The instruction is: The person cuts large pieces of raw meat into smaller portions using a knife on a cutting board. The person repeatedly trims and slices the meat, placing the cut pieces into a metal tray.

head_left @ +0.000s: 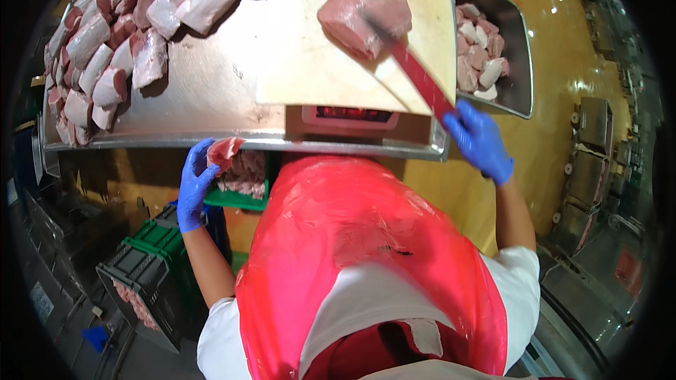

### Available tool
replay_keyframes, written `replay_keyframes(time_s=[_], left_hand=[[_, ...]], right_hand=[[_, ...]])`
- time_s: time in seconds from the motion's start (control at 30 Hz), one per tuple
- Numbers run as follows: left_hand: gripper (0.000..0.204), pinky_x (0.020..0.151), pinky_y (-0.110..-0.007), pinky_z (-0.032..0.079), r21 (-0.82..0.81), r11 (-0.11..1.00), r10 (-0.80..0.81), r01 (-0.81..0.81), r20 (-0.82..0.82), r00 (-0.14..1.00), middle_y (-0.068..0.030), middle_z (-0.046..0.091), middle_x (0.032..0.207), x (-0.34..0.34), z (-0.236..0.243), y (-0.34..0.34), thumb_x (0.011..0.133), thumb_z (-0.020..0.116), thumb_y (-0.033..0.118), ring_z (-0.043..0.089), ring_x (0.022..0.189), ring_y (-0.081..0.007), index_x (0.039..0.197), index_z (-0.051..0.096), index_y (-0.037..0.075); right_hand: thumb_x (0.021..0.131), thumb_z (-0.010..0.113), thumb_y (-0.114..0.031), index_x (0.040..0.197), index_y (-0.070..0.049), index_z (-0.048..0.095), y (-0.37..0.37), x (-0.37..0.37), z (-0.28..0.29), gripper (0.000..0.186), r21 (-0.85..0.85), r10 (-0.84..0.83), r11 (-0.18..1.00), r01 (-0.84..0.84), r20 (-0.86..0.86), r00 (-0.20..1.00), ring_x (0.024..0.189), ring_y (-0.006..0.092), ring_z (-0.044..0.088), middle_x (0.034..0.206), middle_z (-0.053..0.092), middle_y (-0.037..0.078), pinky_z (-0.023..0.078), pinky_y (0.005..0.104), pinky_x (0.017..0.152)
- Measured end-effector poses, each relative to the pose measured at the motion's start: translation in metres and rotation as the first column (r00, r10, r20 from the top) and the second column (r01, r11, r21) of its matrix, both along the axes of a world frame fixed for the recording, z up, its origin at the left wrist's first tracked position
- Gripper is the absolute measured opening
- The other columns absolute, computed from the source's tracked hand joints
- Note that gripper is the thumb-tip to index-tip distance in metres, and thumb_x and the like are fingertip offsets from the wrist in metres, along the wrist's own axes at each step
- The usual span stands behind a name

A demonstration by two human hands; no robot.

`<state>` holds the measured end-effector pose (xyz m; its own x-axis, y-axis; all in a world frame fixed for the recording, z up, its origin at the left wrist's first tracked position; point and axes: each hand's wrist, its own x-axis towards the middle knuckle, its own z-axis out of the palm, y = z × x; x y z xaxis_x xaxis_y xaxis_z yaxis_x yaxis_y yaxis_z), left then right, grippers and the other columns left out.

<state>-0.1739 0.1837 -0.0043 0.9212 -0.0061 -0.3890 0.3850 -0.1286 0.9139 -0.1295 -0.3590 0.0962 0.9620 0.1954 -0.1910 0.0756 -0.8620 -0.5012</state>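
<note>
- Lowest in my frame, filling the bottom centre, I see the red plastic apron over a white shirt.
- At lower left, below the table edge, I see a dark crate with some pale meat in it and a green crate holding more slices.
- My left hand, in a blue glove, sits left of centre just under the table edge. Its fingers are closed around a thin slice of meat, pink-red with a paler rim, held above the green crate.
- My right hand, also blue-gloved, is at right of centre, clenched on the red handle of a knife.
- The knife runs up and left from that hand; its dark blade lies on a large block of meat.
- That block is a dull pinkish-brown with a smooth, moist surface and a rounded shape. It lies on the pale cutting board in the upper centre of the frame.
- Just under the board's near edge I see a scale display glowing red.
- The steel table carries the board; at upper left a heap of meat chunks, pink with whitish fat sides, is piled on it.
- At upper right, a steel tray holds smaller cut pieces.
</note>
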Motion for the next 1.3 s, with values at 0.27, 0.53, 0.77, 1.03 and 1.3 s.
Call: replay_keyframes(time_s=[0.27,0.53,0.77,1.03,1.3], left_hand=[[0.037,0.099,-0.035,0.049,0.274,0.925,0.084,-0.265,0.531,0.843,-0.0115,0.06,0.126,0.084,-0.016,-0.086,0.091,0.064,0.004,0.06,0.115,-0.0209,0.128,0.061,0.001],[0.045,0.109,-0.031,0.038,-0.168,0.947,-0.174,0.273,0.447,0.878,-0.0158,0.058,0.134,0.234,0.005,-0.245,0.101,0.055,0.025,0.054,0.124,-0.0241,0.137,0.054,-0.002],[0.015,0.074,-0.026,0.053,-0.132,0.991,0.035,0.027,0.449,0.893,-0.0054,0.069,0.096,0.151,-0.007,-0.166,0.093,0.068,0.007,0.064,0.083,-0.0095,0.108,0.068,0.001],[0.014,0.068,-0.027,0.05,0.247,0.968,-0.142,-0.041,0.676,0.723,-0.0055,0.068,0.087,0.126,0.022,-0.17,0.086,0.072,0.005,0.066,0.077,-0.0144,0.099,0.071,0.005],[0.021,0.075,-0.036,0.054,0.557,0.825,-0.435,-0.096,0.733,0.523,-0.0093,0.066,0.091,0.146,0.0,-0.228,0.08,0.076,0.009,0.066,0.083,-0.0239,0.1,0.069,0.006]], right_hand=[[0.099,0.059,-0.022,0.094,-0.011,0.061,0.034,0.212,-0.064,0.012,0.896,-0.12,0.414,0.164,-0.125,0.985,0.069,0.0079,0.053,0.079,0.058,-0.003,0.044,0.0227,0.064],[0.097,0.059,-0.018,0.104,0.002,0.063,0.102,0.128,-0.078,0.022,0.396,-0.331,0.909,0.128,0.503,0.798,0.092,0.0412,0.059,0.094,0.064,0.023,0.046,0.0465,0.084],[0.097,0.06,-0.017,0.099,0.001,0.059,0.131,0.024,-0.06,0.018,0.345,-0.251,0.934,0.098,0.434,0.865,0.081,0.0445,0.065,0.087,0.063,0.024,0.051,0.0502,0.068],[0.099,0.055,-0.018,0.104,-0.004,0.052,0.098,-0.02,-0.038,0.016,-0.106,-0.032,0.993,0.044,0.109,0.994,0.078,0.0457,0.063,0.089,0.064,0.023,0.05,0.0544,0.066],[0.097,0.061,-0.016,0.096,-0.004,0.057,0.04,-0.061,0.012,0.013,0.009,-0.156,0.988,0.157,0.168,0.973,0.075,0.0433,0.064,0.082,0.064,0.021,0.05,0.0497,0.061]])
